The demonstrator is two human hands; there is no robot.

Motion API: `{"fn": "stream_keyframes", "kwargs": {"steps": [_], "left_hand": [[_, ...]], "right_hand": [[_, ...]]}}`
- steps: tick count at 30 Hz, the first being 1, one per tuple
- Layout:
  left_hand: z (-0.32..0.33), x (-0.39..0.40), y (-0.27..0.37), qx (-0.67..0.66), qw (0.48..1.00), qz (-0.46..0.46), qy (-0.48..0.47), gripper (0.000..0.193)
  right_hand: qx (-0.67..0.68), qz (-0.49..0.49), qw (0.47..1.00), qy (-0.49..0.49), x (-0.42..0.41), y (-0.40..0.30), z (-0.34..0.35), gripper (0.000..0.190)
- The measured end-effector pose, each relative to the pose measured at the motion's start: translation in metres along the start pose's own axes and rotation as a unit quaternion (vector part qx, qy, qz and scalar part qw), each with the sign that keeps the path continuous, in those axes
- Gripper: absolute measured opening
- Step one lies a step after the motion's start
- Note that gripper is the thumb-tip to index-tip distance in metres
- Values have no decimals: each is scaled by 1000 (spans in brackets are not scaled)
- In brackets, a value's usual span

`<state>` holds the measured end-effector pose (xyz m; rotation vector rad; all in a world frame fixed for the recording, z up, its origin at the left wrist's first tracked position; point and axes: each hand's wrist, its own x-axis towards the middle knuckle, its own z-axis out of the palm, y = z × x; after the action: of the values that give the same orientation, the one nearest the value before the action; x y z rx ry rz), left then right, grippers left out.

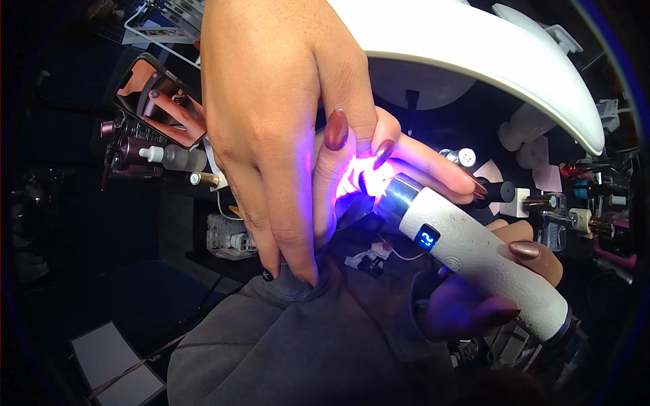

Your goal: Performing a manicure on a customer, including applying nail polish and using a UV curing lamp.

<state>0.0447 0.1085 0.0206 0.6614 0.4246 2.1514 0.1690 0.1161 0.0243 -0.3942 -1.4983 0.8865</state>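
Note:
Another person's hand [264, 86] reaches in from the top, with its fingers pointing down. One lower fingertip has a dark nail [267, 274] bearing a light star mark. My left hand [330, 172], with glossy dark red nails, pinches a finger of that hand between thumb and fingers. Glare hides that fingertip. My right hand [533, 259] grips a white, textured handheld nail-curing lamp [477, 254] with a lit display. Its metal head [401, 195] points at the pinched finger from close by, and violet light floods the spot.
A large white curved lamp [487, 56] arches over the upper right. At left, a smartphone [162, 101] showing a hand picture stands above a dropper bottle [175, 157]. Several polish bottles [543, 203] line the right side. A white panel [117, 363] lies low at left.

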Motion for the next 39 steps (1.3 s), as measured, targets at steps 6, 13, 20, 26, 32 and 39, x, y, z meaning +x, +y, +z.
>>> {"fn": "stream_keyframes", "kwargs": {"steps": [6, 13, 20, 26, 32, 39], "left_hand": [[4, -8, 6, 8, 1000, 10, -1, 24], [7, -6, 3, 13, 1000, 4, -6, 24], [4, -4, -2, 15, 1000, -3, -5, 24], [9, -8, 8, 20, 1000, 7, -4, 24], [8, -9, 12, 29, 1000, 6, -1, 24], [9, -5, 7, 36, 999, -10, -7, 24]], "right_hand": [[12, 1, 1000, -1, 1, -6, 3, 46], [9, 0, 1000, 4, 2, -5, 5, 45], [10, 5, 1000, -5, 3, -2, 4, 45], [23, 6, 999, -25, 5, -11, 5, 44], [28, 10, 999, -45, 5, -13, 6, 44], [20, 19, 998, -58, 8, -14, 4, 43]]}}
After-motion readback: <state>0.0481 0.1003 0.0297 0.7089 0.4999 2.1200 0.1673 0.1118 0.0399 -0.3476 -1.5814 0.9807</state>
